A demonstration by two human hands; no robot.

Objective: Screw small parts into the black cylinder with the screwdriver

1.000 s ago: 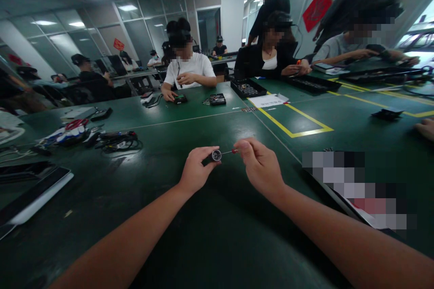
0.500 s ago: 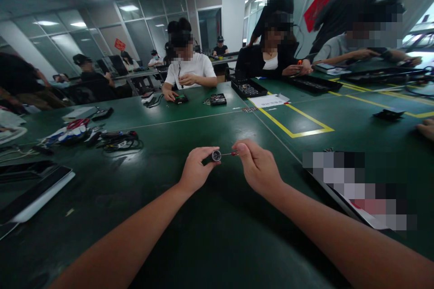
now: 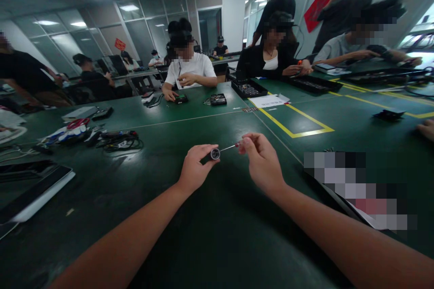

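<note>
My left hand is closed round a small dark cylinder with a pale ring at its round end, which faces me. Thumb and fingers grip it from both sides, and its far part is hidden. In my right hand is a thin screwdriver with a reddish handle, pinched between thumb and fingers. Its metal shaft points left and slightly down, with the tip at the cylinder's right edge. I cannot tell whether the tip touches it. Both hands are above the green table.
A dark flat device lies at the left, with bundled cables beyond it. Yellow tape marks the table ahead. Black trays stand across from me, where other people sit working. A partly blurred sheet lies at my right.
My right hand has moved slightly right and up with the screwdriver, whose shaft now slants and shows more of its length. My left hand and the cylinder have barely shifted.
</note>
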